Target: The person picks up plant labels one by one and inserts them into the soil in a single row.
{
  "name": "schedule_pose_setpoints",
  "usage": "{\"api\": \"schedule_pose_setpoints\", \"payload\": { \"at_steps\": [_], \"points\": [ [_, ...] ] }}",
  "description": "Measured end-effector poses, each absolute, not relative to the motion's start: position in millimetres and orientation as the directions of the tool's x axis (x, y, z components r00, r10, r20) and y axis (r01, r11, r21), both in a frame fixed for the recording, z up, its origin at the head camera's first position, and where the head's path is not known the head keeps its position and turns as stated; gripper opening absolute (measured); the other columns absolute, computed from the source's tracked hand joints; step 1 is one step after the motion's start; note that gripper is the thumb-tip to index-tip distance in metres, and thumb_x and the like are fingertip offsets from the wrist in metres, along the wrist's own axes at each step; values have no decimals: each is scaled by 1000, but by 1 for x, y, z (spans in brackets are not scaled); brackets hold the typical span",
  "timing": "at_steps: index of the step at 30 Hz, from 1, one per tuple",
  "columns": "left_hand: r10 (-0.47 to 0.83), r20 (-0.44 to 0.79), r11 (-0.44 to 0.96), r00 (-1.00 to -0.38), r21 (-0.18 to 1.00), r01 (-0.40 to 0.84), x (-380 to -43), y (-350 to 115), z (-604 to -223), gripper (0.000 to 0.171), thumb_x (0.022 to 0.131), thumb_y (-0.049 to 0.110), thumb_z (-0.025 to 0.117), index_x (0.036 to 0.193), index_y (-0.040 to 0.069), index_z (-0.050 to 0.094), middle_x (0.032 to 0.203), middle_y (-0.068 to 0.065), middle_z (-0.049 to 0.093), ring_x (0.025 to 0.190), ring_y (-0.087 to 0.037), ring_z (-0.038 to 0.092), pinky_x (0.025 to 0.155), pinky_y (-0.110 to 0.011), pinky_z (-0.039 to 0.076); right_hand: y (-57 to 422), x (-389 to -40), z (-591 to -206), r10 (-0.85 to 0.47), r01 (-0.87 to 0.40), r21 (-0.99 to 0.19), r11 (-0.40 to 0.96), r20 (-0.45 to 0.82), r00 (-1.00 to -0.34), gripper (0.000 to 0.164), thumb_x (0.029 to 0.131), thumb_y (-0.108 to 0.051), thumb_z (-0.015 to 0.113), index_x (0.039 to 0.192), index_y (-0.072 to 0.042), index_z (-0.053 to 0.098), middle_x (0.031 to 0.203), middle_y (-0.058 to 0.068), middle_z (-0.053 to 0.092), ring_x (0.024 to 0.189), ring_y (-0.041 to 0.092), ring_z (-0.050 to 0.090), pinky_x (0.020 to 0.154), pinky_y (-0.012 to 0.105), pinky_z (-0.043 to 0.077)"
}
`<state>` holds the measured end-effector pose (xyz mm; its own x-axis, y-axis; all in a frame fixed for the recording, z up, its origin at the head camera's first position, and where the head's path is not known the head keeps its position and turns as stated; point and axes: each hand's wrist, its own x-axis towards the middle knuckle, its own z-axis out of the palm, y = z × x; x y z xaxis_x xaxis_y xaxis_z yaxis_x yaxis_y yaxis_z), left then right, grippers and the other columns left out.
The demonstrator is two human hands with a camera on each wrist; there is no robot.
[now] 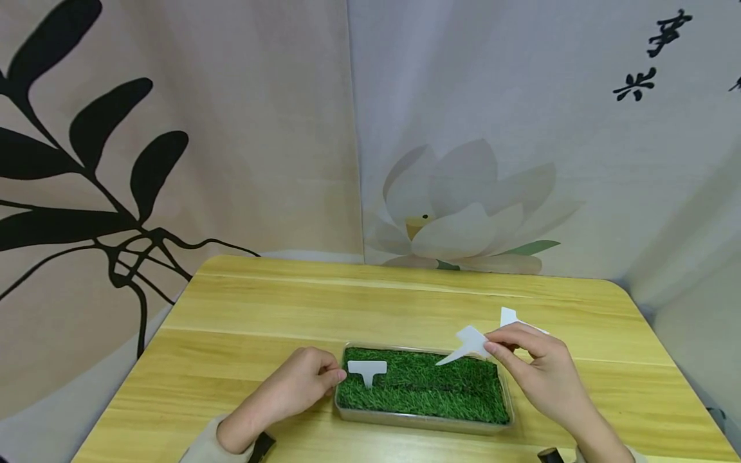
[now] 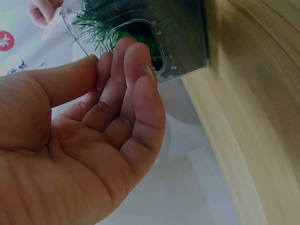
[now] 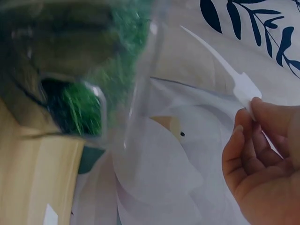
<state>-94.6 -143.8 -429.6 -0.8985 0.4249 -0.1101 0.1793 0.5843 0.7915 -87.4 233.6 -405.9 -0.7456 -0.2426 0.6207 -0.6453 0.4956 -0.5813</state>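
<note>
A clear plastic box (image 1: 425, 421) on the table holds green artificial grass (image 1: 428, 399). At its left end my left hand (image 1: 309, 381) grips the box's rim between thumb and curled fingers; the left wrist view shows the thumb (image 2: 75, 79) at the clear edge. One white T-shaped plant label (image 1: 367, 368) stands upright in the grass near that end. Over the right part of the grass, my right hand (image 1: 541, 366) pinches a second white plant label (image 3: 246, 89) by its broad head. Its pointed stem slants down to the left, above the grass.
Another white label (image 1: 508, 316) lies on the wooden table (image 1: 278, 308) behind my right hand, partly hidden by it. A printed curtain (image 1: 278, 128) hangs behind the table's far edge.
</note>
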Motion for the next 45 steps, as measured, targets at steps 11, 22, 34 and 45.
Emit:
{"api": "schedule_pose_setpoints", "payload": {
  "at_steps": [11,22,34,45],
  "points": [
    [421,-106,588,-901,788,182,-94,-144,-430,34,102,13,68,70,5,61,60,8,49,53,-6,39,50,-21,35,216,-89,-424,-291,-675,-580,456,620,-729,40,79,18,81,99,-16,80,96,-4,74,80,7,64,69,16,48],
    [427,-95,584,-899,788,194,-94,-144,-430,34,103,12,68,70,4,62,60,9,49,53,-6,39,51,-21,35,205,-89,-432,-357,-688,-577,440,591,-723,35,81,13,82,101,-17,80,96,-8,74,82,8,68,74,15,52],
    [430,-95,582,-898,790,195,-94,-145,-430,31,103,12,67,72,7,64,61,8,50,53,-6,40,50,-21,35,202,-95,-440,-433,-765,-525,373,631,-644,38,79,17,81,103,-13,78,96,-3,74,81,11,69,75,15,52],
    [426,-100,584,-899,790,189,-94,-144,-429,30,103,12,66,73,9,65,60,8,50,53,-6,40,50,-22,35,200,-101,-435,-513,-834,-441,333,657,-552,42,76,21,79,106,-9,78,95,-2,72,78,8,65,69,13,49]
  ]
}}
